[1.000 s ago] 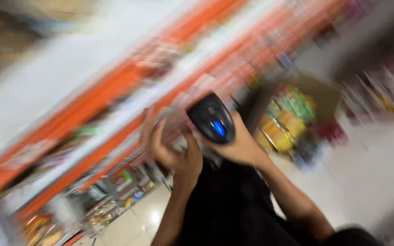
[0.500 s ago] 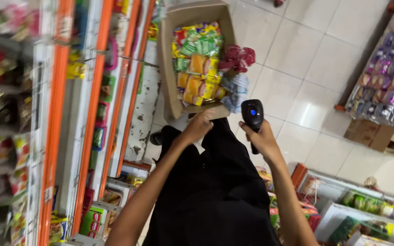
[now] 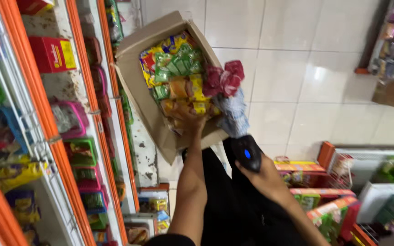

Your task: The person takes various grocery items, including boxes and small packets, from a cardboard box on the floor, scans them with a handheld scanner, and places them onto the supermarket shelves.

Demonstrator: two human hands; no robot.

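While outstretched, left hand [image 3: 189, 122] among snack packets [image 3: 178, 86]

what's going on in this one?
A person stands in a shop aisle over an open cardboard box full of snack packets on the tiled floor. The left hand reaches into the box and touches the yellow and orange packets near its lower end. The right hand holds a black handheld scanner with a blue light, just beside the box. Orange-edged shelves of goods run along the left.
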